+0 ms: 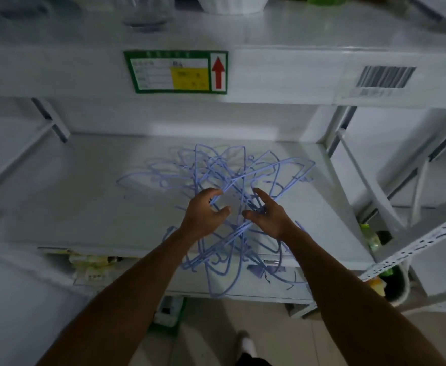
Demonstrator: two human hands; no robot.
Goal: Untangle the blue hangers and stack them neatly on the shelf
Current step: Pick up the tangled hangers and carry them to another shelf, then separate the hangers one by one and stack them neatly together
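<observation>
Head view: my left hand (206, 211) grips a wire of the hangers (224, 202); right hand (268, 213) spread, fingers threaded in. Tangle sits on the shelf (84, 196), mostly beyond both grips, left nearer.

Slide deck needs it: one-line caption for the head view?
Both hands, left hand and right hand, work into a tangled pile of blue hangers on a white shelf.

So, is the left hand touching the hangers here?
Touching. The head view shows the left hand with fingers curled around wires of the hangers.
</observation>
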